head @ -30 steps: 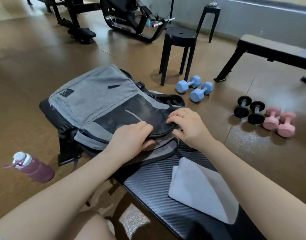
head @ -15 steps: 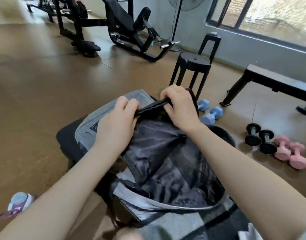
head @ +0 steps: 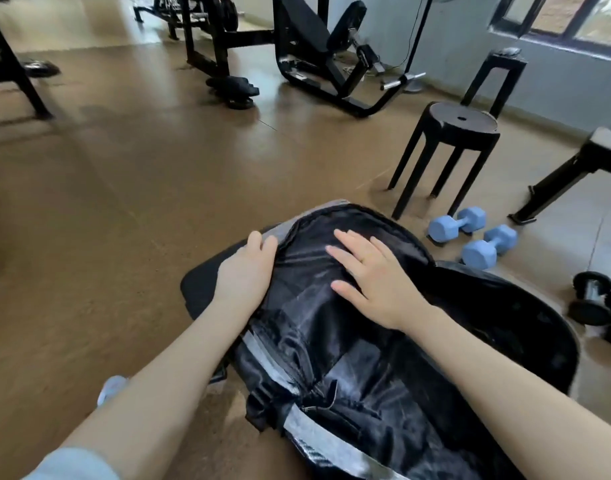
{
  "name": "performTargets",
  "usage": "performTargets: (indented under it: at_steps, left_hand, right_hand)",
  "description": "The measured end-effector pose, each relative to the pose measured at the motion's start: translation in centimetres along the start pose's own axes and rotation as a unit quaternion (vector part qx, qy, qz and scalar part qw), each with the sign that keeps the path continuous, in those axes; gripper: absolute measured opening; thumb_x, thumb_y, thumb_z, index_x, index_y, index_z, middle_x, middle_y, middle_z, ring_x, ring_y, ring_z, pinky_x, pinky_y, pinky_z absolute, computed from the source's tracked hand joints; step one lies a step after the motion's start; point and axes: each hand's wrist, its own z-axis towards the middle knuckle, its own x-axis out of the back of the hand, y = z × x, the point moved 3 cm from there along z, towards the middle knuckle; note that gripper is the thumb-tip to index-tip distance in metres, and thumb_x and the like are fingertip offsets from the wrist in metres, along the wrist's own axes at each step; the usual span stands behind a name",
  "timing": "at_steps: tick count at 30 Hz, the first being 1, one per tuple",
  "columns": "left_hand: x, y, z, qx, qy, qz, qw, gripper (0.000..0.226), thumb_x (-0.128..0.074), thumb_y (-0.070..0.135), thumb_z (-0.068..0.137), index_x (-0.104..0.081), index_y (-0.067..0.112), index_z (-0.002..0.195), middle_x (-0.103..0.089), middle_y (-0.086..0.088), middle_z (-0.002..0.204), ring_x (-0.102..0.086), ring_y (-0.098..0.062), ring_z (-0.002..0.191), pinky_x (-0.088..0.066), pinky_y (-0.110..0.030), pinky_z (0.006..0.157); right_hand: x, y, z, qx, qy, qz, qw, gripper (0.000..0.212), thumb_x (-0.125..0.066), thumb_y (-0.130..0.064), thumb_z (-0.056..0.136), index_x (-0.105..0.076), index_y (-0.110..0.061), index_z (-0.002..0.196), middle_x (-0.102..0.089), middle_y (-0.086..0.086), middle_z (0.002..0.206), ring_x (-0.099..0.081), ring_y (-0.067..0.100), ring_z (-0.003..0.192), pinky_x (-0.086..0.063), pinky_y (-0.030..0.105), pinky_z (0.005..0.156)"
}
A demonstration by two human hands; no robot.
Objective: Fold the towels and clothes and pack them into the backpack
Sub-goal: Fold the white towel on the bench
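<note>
We see the backpack point(head: 331, 327) lying unzipped on the black bench point(head: 200, 285), its dark lining exposed. Our left hand point(head: 245, 271) grips the grey rim with curled fingers; our right hand point(head: 373, 275) presses flat, fingers spread, on the lining. Blue dumbbells point(head: 473, 237) and a black stool point(head: 453, 147) sit beyond.

1 backpack point(head: 349, 341), 2 blue dumbbells point(head: 473, 237), 2 stools point(head: 449, 147)

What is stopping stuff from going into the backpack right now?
Nothing visible blocks it. The backpack lies unzipped, its dark lining showing. The right hand lies flat on the lining, and the left hand holds the grey edge. No towel is in view.
</note>
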Motion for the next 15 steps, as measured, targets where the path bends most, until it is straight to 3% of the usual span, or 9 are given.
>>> performTargets:
  at_steps: [2, 3, 5, 6, 8, 11, 15]
  left_hand:
    - [-0.2, -0.1, 0.8, -0.01, 0.015, 0.018, 1.0, 0.024, -0.055, 0.015, 0.09, -0.049, 0.009, 0.113, -0.052, -0.011, 0.1, -0.052, -0.025, 0.074, -0.037, -0.03, 0.048]
    - [0.3, 0.1, 0.9, -0.021, 0.035, 0.017, 0.999, 0.034, -0.057, 0.021, 0.09, -0.05, 0.009, 0.121, -0.056, -0.012, 0.109, -0.055, -0.031, 0.095, -0.048, -0.035, 0.065]
    - [2.0, 1.5, 0.4, -0.061, 0.088, -0.05, 0.993, 0.052, -0.055, 0.029, 0.091, -0.043, 0.003, 0.134, -0.05, -0.016, 0.133, -0.043, -0.035, 0.126, -0.039, -0.044, 0.099]
    - [2.6, 2.5, -0.3, -0.097, 0.07, -0.092, 0.989, 0.059, -0.05, 0.037, 0.092, -0.037, 0.002, 0.139, -0.042, -0.015, 0.142, -0.033, -0.032, 0.135, -0.029, -0.043, 0.108]
    - [2.1, 4.3, -1.7, -0.161, -0.039, -0.12, 0.979, 0.077, -0.034, 0.058, 0.091, -0.019, 0.007, 0.147, -0.017, -0.009, 0.155, -0.01, -0.024, 0.144, -0.01, -0.038, 0.115]
    - [-0.8, 4.3, -3.0, -0.166, -0.169, -0.097, 0.967, 0.093, -0.029, 0.075, 0.081, 0.004, 0.021, 0.148, 0.009, -0.004, 0.157, 0.007, -0.019, 0.145, -0.001, -0.036, 0.118]
    - [-3.6, 3.5, -2.9, -0.175, -0.179, -0.077, 0.965, 0.104, -0.029, 0.086, 0.07, 0.016, 0.029, 0.145, 0.02, -0.003, 0.155, 0.015, -0.019, 0.143, 0.003, -0.036, 0.118]
  right_hand:
    - [-1.2, 0.5, -0.8, 0.003, -0.061, -0.043, 0.997, 0.082, 0.005, -0.07, 0.083, -0.01, -0.024, 0.15, -0.006, -0.001, 0.158, 0.001, 0.014, 0.145, 0.01, 0.028, 0.112]
    - [-2.1, 0.8, -0.6, -0.003, -0.086, -0.042, 0.995, 0.088, 0.015, -0.071, 0.077, -0.002, -0.025, 0.15, 0.0, -0.002, 0.158, 0.006, 0.012, 0.144, 0.014, 0.026, 0.11]
    - [-3.7, 1.0, 0.6, -0.016, -0.128, -0.027, 0.991, 0.094, 0.02, -0.073, 0.069, 0.005, -0.025, 0.149, 0.006, -0.003, 0.158, 0.011, 0.012, 0.144, 0.016, 0.028, 0.11]
    - [-4.5, 1.0, 1.2, -0.018, -0.148, -0.023, 0.988, 0.096, 0.019, -0.076, 0.068, 0.006, -0.025, 0.149, 0.009, -0.002, 0.158, 0.012, 0.012, 0.144, 0.014, 0.03, 0.112]
    - [-5.8, 1.0, 1.8, -0.027, -0.179, -0.021, 0.983, 0.094, 0.011, -0.075, 0.07, 0.01, -0.024, 0.148, 0.013, -0.001, 0.157, 0.016, 0.011, 0.142, 0.013, 0.033, 0.113]
    - [-5.9, 1.1, 1.6, -0.031, -0.198, -0.007, 0.98, 0.088, -0.001, -0.07, 0.075, 0.009, -0.022, 0.149, 0.014, -0.001, 0.157, 0.014, 0.012, 0.144, 0.01, 0.033, 0.115]
    - [-4.2, 2.2, 0.6, -0.01, -0.105, -0.149, 0.983, 0.091, -0.009, -0.075, 0.08, -0.016, -0.017, 0.15, -0.011, 0.003, 0.158, -0.005, 0.018, 0.145, 0.003, 0.037, 0.116]
